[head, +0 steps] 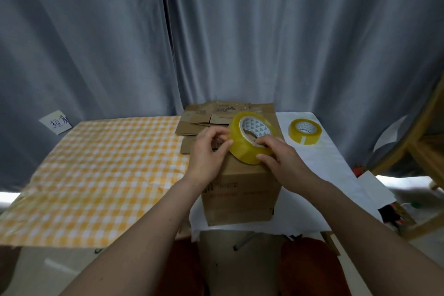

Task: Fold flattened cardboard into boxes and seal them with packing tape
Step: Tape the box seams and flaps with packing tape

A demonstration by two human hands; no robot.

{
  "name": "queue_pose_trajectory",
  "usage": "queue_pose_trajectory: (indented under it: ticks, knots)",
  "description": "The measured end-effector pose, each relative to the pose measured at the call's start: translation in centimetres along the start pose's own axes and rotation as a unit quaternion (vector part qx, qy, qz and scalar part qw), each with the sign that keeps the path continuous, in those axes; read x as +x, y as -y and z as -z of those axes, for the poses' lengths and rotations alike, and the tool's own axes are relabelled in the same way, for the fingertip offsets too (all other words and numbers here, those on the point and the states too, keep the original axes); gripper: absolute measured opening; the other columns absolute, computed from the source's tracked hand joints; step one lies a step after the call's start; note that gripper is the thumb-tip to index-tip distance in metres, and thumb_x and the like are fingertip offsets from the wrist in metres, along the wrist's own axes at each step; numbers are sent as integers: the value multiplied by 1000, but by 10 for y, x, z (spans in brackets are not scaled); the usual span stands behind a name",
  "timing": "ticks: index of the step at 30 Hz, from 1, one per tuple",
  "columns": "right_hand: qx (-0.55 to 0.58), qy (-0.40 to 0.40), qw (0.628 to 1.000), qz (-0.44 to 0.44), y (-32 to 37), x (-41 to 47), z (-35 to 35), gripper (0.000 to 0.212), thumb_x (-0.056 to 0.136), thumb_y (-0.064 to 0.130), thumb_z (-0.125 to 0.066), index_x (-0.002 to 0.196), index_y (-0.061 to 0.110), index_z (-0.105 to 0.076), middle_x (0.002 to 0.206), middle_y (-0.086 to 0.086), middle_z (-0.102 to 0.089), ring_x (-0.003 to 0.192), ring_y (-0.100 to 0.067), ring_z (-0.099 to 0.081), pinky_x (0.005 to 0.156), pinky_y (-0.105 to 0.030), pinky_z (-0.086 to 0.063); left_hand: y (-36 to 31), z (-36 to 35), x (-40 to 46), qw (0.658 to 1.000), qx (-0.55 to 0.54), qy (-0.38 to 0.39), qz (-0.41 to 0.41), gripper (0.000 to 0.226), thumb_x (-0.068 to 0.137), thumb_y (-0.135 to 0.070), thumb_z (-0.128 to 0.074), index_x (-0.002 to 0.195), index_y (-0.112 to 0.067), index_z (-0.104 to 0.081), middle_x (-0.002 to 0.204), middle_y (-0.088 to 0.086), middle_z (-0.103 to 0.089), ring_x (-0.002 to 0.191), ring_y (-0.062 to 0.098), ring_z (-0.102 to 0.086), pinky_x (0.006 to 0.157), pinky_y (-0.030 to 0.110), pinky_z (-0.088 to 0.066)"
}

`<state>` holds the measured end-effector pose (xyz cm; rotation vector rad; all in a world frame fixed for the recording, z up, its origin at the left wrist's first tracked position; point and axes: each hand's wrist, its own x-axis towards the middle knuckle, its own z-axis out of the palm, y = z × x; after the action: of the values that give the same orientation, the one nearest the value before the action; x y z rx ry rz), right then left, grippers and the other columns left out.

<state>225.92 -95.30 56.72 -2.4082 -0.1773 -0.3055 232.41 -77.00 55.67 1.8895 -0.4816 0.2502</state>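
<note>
Dim, soft indoor light, bright glare low at both side edges, slight blur overall, wide-angle bending toward the borders.

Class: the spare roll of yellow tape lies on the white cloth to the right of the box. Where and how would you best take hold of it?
The spare tape roll lies flat, core hole upward, with bare cloth around it. Come from above: thumb in the core, fingers on the outer wall, probably easiest with the right hand, which is nearer.

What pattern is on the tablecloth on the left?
Yellow-and-white checks on the tablecloth, seen in the head view.
</note>
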Motion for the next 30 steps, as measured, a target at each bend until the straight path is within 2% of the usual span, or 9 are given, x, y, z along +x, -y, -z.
queue_pose_trajectory:
  ticks: [3,8,15,18,20,22,25,27,30]
  knots:
    - [-5,6,1000,-1,0,2,-1,21,94,17,-54,116,19,-53,115,0,-51,102,-11,-46,84,-23,-36,3,5,3,998,54,8,-45,28,84,-15,-72,83,-38,-57,94,-13,-56,96,15,-57,87,30,-48]
    - [-7,13,1000,3,4,3,-1,23,94,15,-53,117,17,-54,111,5,-46,103,-9,-44,84,-22,-33,7,8,3,994,81,35,-68,16,86,-15,-69,80,-22,-57,89,-10,-55,91,16,-54,83,32,-47]
    - [-35,21,999,12,7,5,-3,24,95,15,-52,119,16,-53,112,7,-46,102,-4,-38,84,-20,-30,4,4,-7,998,18,40,55,12,89,-12,-67,89,-19,-57,86,0,-58,76,8,-53,69,10,-44]
    - [-34,16,999,21,7,7,-6,25,95,13,-53,119,13,-54,123,-1,-48,110,-9,-39,92,-22,-32,6,4,-8,998,31,14,59,11,87,-11,-68,81,-15,-60,104,-1,-57,89,3,-53,76,5,-41]
    - [-22,2,1000,14,6,7,-9,26,94,13,-53,120,12,-54,138,-4,-39,127,-15,-34,107,-24,-26,6,1,-9,998,10,-10,64,14,88,-10,-66,78,-15,-58,115,-1,-60,105,6,-55,89,14,-44]
    - [-11,-5,1000,-7,6,8,-12,27,94,16,-55,121,15,-54,149,-4,-24,138,-18,-22,110,-26,-19,2,-2,-9,995,-14,-34,94,19,90,-8,-64,75,-17,-55,114,-3,-64,104,8,-58,92,23,-47]
    - [-30,-3,1000,-6,4,9,-18,50,83,19,-70,128,21,-49,155,-6,-12,144,-25,-10,114,-37,-16,0,-6,-5,985,-27,-82,147,20,91,-10,-62,75,-18,-53,99,-3,-66,87,8,-62,80,19,-52]
    - [-44,-28,999,2,3,11,-22,70,78,11,-75,138,24,-41,157,-7,-7,146,-27,-3,115,-40,-12,-1,-7,2,977,-64,-98,179,18,92,-12,-62,76,-17,-54,90,4,-67,88,21,-66,83,34,-56]
    - [26,-111,993,-22,5,17,-27,86,79,-11,-58,146,31,-25,155,-6,-10,143,-18,-12,114,-30,-17,-4,-8,10,960,-135,-101,224,12,95,-12,-59,83,-10,-57,89,11,-67,86,21,-68,80,35,-59]
